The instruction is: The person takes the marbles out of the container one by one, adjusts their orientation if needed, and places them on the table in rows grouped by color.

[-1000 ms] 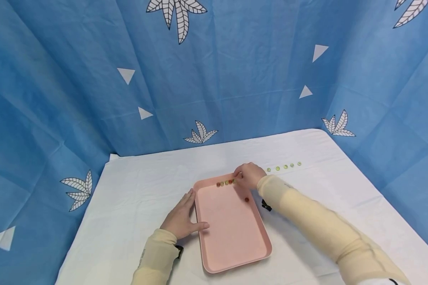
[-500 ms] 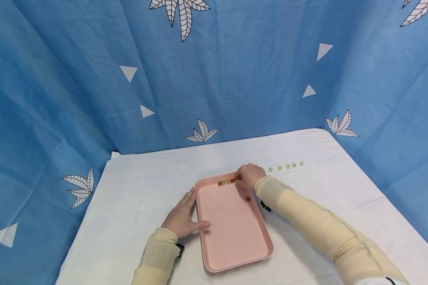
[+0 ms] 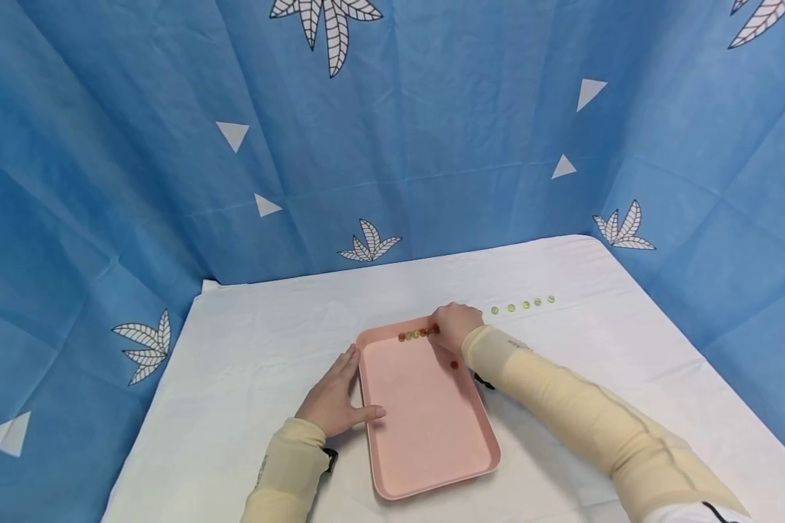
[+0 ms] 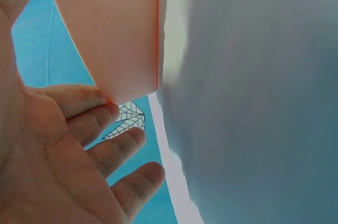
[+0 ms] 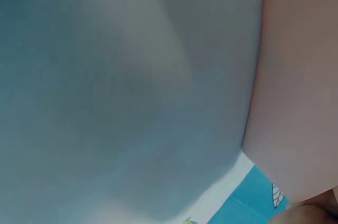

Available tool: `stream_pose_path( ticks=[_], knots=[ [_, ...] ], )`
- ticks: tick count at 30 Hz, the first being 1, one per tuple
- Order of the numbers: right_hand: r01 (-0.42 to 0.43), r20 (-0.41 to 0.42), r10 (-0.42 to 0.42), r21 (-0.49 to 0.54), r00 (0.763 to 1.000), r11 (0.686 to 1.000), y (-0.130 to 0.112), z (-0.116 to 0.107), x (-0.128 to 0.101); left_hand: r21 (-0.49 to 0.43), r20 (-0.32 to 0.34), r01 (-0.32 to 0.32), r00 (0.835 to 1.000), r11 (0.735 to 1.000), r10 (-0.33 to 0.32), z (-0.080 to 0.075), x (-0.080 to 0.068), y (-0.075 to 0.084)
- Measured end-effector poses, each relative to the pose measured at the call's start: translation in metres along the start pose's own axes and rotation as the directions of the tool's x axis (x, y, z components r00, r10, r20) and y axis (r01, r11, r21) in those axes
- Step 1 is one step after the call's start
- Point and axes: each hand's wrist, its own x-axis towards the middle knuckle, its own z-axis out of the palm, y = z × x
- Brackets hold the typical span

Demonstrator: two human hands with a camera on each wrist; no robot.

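While the left hand (image 3: 332, 399), spread, touches the lower-centre tray (image 3: 432, 421), the right hand (image 3: 456, 327) bends mid-frame.
Whether it pinches the adjacent red bead (image 3: 436, 329) is unclear.

The pink tray (image 3: 432, 414) looks like smooth, matt plastic; the small green pieces (image 3: 511, 308) at far right look glassy. The white table cover (image 3: 248, 356) is dull, faintly creased cloth, the far blue curtain (image 3: 464, 145) smooth, softly folded fabric, the cream sleeves (image 3: 576, 403) matt, wrinkled cloth
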Motion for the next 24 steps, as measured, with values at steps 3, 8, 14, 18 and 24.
stream_pose_path(
  ticks=[3,8,14,18,24],
  knots=[
    [0.002,-0.005,-0.002,-0.016,1.0,1.0,-0.001,0.001,-0.001,-0.002,0.002,0.001,1.0,1.0,-0.001,0.0,0.0,0.0],
    [0.009,0.001,-0.009,-0.007,1.0,1.0,0.0,0.0,-0.001,-0.006,0.005,0.006,1.0,1.0,-0.006,-0.001,0.0,0.001],
    [-0.006,0.048,0.0,0.134,0.999,0.991,0.005,-0.001,-0.003,-0.01,0.014,0.028,1.0,1.0,-0.028,0.0,0.0,0.002],
    [-0.001,0.037,-0.007,0.233,0.999,0.973,0.008,-0.008,-0.008,-0.004,0.009,0.027,1.0,1.0,-0.027,0.0,0.0,0.002],
    [0.003,-0.019,0.004,0.322,1.0,0.947,0.018,-0.025,-0.018,0.002,0.004,0.018,1.0,1.0,-0.018,0.0,0.0,0.002]
  ],
)
